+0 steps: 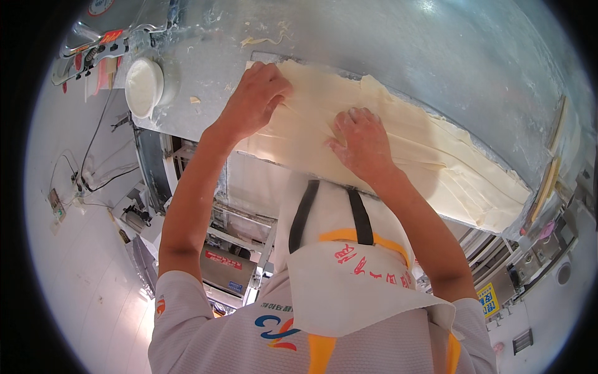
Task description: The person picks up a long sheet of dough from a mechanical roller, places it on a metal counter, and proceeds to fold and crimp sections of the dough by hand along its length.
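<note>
A long, pale dough sheet point(405, 124) lies in layers across the metal worktop, with creases running along its right part. My left hand point(258, 96) is closed at the sheet's left end, its fingers bent around the dough near the far edge. Over the middle of the sheet, my right hand point(362, 140) is curled down onto the dough, knuckles dusted with flour and thumb out to the left. Its fingertips are hidden beneath it. Dough shows between the two hands.
A white tub point(144, 88) of pale contents stands on the worktop point(212, 37) at the left. Dough scraps point(268, 38) lie beyond the sheet. Wooden sticks point(545, 187) rest at the right edge. Metal racks point(240, 227) sit below the worktop's near edge.
</note>
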A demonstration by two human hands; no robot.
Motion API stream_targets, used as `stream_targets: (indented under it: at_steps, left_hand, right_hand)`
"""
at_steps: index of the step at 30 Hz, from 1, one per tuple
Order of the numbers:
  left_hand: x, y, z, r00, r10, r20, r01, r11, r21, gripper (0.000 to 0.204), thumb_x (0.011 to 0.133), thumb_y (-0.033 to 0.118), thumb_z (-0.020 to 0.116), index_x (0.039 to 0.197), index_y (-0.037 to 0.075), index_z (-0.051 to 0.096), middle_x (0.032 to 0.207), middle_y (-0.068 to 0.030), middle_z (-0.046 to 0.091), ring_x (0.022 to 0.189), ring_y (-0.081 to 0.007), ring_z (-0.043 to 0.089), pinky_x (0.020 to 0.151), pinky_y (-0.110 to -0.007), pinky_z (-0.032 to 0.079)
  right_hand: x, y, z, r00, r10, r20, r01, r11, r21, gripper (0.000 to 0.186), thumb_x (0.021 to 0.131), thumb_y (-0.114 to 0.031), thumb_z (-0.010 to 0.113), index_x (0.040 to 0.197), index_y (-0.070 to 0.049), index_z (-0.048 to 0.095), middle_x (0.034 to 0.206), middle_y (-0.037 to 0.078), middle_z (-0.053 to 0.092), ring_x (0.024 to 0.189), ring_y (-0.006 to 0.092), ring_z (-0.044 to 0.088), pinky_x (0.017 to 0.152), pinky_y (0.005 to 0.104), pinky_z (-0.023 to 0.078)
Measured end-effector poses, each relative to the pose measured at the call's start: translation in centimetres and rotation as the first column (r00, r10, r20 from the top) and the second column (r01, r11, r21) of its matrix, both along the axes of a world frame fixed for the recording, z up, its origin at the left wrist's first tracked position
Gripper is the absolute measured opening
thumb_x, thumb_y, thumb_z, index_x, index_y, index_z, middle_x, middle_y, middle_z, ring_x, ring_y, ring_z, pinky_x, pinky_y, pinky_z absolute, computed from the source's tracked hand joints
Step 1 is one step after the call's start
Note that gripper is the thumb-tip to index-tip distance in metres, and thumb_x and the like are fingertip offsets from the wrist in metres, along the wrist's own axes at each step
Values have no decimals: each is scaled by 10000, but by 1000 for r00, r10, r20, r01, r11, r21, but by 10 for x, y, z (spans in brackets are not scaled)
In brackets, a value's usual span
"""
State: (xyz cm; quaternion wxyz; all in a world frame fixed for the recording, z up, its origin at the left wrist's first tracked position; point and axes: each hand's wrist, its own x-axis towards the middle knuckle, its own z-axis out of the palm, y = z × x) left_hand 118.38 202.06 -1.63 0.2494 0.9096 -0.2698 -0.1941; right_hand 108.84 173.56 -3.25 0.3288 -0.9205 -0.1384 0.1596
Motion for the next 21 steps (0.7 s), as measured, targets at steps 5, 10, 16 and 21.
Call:
stream_targets:
  at_steps: [5,10,16,21]
  left_hand:
    - [-3,10,11,992,-57,114,67,994,-88,289,849,-96,786,1035,76,648,1268,-53,710,1199,-345,613,1018,-456,525]
    - [-10,22,22,999,0,49,7,992,-126,278,886,-126,746,1041,70,625,1279,-48,751,1170,-326,637,1001,-452,539]
    - [13,25,6,995,43,-90,-62,974,-219,317,954,-74,742,1211,107,703,1167,-69,692,1139,-305,626,1015,-439,530]
    - [40,20,3,926,106,-363,-164,977,-135,303,972,63,809,1265,81,732,1005,-11,643,1020,-209,605,930,-362,499]
  right_hand:
    - [2,-3,2,1000,16,1,-15,981,193,151,934,-140,755,1039,-66,676,1041,121,673,1045,360,644,929,497,546]
    - [14,-13,12,995,69,73,-83,975,205,132,985,-47,718,1061,-110,629,1039,80,689,998,338,673,862,453,572]
    - [54,-20,7,992,55,110,-67,992,110,131,1038,-144,657,1132,-64,615,1094,125,697,1045,336,716,859,455,595]
    - [75,-29,-12,993,-76,-93,97,965,245,115,1065,-94,713,1126,-71,618,1036,99,738,889,307,711,807,414,570]
